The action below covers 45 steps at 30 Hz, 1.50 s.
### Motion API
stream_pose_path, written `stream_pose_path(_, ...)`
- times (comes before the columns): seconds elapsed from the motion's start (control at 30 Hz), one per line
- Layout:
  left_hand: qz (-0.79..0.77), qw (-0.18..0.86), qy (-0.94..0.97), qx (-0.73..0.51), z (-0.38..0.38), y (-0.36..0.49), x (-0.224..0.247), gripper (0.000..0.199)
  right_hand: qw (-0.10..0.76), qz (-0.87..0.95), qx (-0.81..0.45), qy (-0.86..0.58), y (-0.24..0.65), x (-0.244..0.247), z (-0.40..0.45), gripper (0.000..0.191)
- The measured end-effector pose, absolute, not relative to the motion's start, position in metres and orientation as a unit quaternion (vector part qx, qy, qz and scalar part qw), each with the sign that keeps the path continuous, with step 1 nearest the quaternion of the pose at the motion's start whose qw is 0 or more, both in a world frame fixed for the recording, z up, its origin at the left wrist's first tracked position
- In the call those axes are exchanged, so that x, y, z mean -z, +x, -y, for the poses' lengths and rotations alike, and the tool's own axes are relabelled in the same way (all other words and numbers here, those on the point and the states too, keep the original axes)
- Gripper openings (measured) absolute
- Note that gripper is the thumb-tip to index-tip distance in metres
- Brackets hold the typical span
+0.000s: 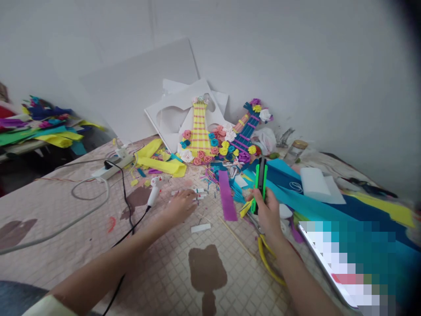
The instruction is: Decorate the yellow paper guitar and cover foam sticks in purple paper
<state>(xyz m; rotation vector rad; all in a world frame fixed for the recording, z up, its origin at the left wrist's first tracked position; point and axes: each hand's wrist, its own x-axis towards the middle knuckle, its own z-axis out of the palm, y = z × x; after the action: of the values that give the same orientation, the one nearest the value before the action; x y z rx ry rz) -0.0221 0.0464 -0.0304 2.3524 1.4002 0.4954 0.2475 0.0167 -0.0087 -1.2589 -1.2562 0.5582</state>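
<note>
My right hand (268, 215) is wrapped round a green and black box cutter (261, 184), held upright above the table. Below it, scissors with yellow handles (268, 261) lie partly hidden by my wrist. My left hand (184, 205) rests low on the table with its fingers stretched out, at the edge of several small white strips (200, 196). A longer white strip (200, 228) lies nearer to me. Just left of that hand is a white hot glue gun (154, 191). A purple crepe paper strip (227, 195) lies between my hands.
Two paper guitars, one yellow (200, 127) and one blue (247, 131), lean at the back with paper flowers. A power strip (110, 169) and cables cover the left side. Blue crepe paper (286, 180), a glass jar (296, 151) and a blurred-out device (329, 267) are right.
</note>
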Motion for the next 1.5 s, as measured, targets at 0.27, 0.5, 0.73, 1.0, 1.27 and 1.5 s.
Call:
stream_pose_path(0.27, -0.489, 0.036, 0.870, -0.053, -0.081, -0.034, 0.035, 0.028, 0.584, 0.536, -0.224, -0.567, 0.247, 0.008, -0.013, 0.033)
stream_pose_path(0.5, -0.493, -0.053, 0.868, -0.017, -0.084, -0.029, 0.046, 0.032, 0.596, 0.520, -0.232, -0.566, 0.249, 0.010, -0.015, 0.032)
stream_pose_path(0.73, -0.567, -0.085, 0.819, -0.034, -0.112, -0.030, 0.034, 0.032, 0.614, 0.498, -0.264, -0.552, 0.252, 0.014, -0.018, 0.032)
stream_pose_path(1.0, -0.605, -0.036, 0.787, -0.111, -0.112, -0.016, 0.016, 0.033, 0.640, 0.439, -0.351, -0.524, 0.253, 0.025, -0.025, 0.036)
stream_pose_path(1.27, -0.401, 0.142, 0.883, -0.199, -0.076, 0.053, 0.007, 0.025, 0.674, 0.373, -0.427, -0.474, 0.250, 0.025, -0.031, 0.035)
stream_pose_path(1.5, -0.332, 0.265, 0.881, -0.207, -0.063, 0.121, 0.025, 0.025, 0.680, 0.355, -0.452, -0.454, 0.248, 0.020, -0.028, 0.034)
